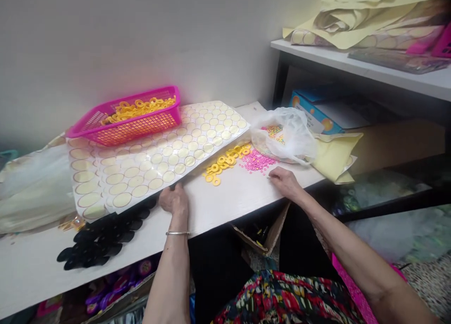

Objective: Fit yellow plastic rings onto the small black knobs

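My left hand [174, 199] has its fingers curled at the front edge of the sheet of round stickers [151, 159]. It is beside the right end of a row of overlapping black rounded pieces [102, 239]; what its fingers hold, if anything, is hidden. My right hand [284, 182] is pinched, its fingertips just in front of a spread of small pink beads [256, 162]. Anything in that pinch is too small to name. Between the hands, further back, lies a loose pile of yellow rings [225, 162].
A pink basket [141, 126] of yellow rings stands on the sticker sheet. Behind the beads sits a white plastic bag [296, 136] with colourful beads. A yellow paper packet [334, 157], a blue box [313, 110] and a raised shelf [355, 63] are at right. An open carton [280, 232] is below the table.
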Demonstrator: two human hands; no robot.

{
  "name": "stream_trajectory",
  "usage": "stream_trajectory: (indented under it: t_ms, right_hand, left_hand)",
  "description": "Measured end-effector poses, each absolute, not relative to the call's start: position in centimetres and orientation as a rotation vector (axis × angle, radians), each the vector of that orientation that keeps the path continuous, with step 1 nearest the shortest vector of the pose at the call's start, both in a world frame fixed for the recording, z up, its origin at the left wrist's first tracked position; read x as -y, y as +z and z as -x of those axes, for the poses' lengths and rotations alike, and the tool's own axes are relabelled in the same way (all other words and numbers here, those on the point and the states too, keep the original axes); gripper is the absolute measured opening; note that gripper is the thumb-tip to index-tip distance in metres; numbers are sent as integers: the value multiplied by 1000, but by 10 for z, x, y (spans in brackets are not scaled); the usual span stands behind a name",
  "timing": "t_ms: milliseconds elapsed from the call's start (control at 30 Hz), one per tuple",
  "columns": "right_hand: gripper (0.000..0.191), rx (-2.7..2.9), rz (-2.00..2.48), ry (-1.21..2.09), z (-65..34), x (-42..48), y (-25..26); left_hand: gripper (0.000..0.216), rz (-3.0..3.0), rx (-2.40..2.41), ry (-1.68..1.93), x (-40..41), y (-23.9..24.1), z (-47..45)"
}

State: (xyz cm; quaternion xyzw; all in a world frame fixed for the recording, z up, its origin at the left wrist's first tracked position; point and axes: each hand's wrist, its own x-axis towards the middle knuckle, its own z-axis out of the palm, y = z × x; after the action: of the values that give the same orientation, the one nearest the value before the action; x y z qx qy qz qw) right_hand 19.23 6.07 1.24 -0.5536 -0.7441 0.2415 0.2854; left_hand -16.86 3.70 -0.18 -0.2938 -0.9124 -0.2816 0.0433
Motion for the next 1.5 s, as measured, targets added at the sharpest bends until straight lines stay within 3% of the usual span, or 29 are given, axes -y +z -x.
stream_trajectory:
  t_ms: [333, 500, 700, 867, 1100, 1200, 1500]
  right_hand:
    - [25, 2312, 1754, 31, -158, -75, -1]
    - [21, 2377, 1732, -92, -160, -79, -3]
    - [19, 2564, 1335, -245, -147, -69, 0]
    - [17, 2530, 1071, -169, -131, -55, -5]
    - [18, 2233, 1239, 112, -149, -46, -6]
    - [18, 2204, 1331, 135, -152, -44, -2]
    - [21, 2584, 1405, -6, -128, -47, 7]
  left_hand:
    - [30, 545, 2832, -1170, -53, 1, 167]
    - [27, 603, 2742, -1203, -44, 1, 163]
    - [23, 963, 2683, -1313, -5, -1, 139]
    - [24, 1375, 2676, -1603, 14, -11, 101]
    - [31, 1620, 2695, -1811, 14, -21, 61]
    - [38, 1677, 2667, -1789, 11, -25, 51]
    - [25, 2006, 2404, -1429, 8, -24, 41]
